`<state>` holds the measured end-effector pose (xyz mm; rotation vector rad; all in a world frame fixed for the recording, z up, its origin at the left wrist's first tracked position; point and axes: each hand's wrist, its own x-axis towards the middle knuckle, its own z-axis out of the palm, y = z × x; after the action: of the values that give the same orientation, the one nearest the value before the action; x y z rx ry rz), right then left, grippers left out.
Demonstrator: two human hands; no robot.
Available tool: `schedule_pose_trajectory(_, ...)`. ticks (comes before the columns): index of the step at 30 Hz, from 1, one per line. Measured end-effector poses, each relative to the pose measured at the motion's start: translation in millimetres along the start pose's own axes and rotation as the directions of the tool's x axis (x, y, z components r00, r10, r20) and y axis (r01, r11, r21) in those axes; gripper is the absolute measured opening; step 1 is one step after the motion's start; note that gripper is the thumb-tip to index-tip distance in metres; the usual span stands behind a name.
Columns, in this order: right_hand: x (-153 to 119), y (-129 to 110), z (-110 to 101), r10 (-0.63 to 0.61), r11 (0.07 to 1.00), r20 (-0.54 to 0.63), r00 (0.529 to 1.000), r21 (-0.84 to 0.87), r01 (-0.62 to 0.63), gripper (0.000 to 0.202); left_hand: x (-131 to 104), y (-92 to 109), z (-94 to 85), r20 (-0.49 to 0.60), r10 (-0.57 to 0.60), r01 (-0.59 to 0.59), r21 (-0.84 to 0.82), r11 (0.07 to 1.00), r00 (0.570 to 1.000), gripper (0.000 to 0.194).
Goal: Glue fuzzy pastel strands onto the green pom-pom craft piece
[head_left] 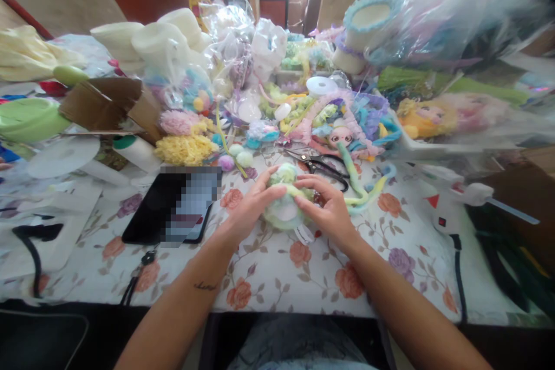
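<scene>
Between my two hands sits a small fluffy pale green and yellow plush piece with a white patch low on its front; its exact kind is unclear. My left hand curls round its left side, thumb on the front. From the right, my right hand presses its thumb and fingers against the top and side. A small white tag sticks out below it. Just behind my right hand lie black-handled scissors. A green-yellow fuzzy strip trails from a doll head beyond them.
Left of my hands lies a tablet with part of its screen blurred out. Yellow fluffy yarn, a cardboard box and heaped plush strips crowd the back. At right are a bin of dolls and a glue gun.
</scene>
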<state>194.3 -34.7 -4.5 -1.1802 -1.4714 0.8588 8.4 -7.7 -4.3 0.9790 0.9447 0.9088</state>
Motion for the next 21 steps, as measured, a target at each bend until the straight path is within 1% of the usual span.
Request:
schedule_pose_trajectory(3, -0.1, 0.1, -0.7, -0.009, 1.0, 0.007, 1.0, 0.015, 0.009, 0.016, -4.0, 1.9, -1.4, -0.02, -0.03, 0.032, 0.104, 0.994, 0.999, 0.092)
schedule_pose_trajectory(6, -0.7, -0.1, -0.9, 0.008, 1.0, 0.008, 1.0, 0.008, -0.008, 0.016, -6.2, 5.0, -2.1, 0.015, -0.04, 0.037, 0.137, 0.99, 0.999, 0.1)
schedule_pose_trajectory(9, -1.2, 0.3, -0.6, 0.021, 1.0, 0.009, 1.0, 0.005, -0.021, 0.016, -5.8, 6.5, -1.7, 0.024, -0.05, 0.046, 0.162, 0.986, 0.998, 0.099)
schedule_pose_trajectory(13, -1.6, 1.4, 0.2, 0.016, 1.0, 0.006, 1.0, 0.018, -0.016, 0.015, -4.0, 4.5, -0.3, -0.023, -0.016, 0.02, 0.18, 0.984, 1.0, 0.095)
schedule_pose_trajectory(18, -1.6, 1.0, 1.1, 0.009, 1.0, 0.009, 1.0, 0.02, -0.01, 0.014, -5.5, 5.4, 1.8, -0.036, -0.03, 0.035, 0.168, 0.985, 0.999, 0.092)
schedule_pose_trajectory(21, -1.9, 1.1, 1.5, 0.026, 0.999, 0.009, 1.0, 0.039, -0.026, 0.015, -6.7, 7.0, 4.5, -0.07, -0.009, 0.019, 0.142, 0.99, 0.998, 0.09)
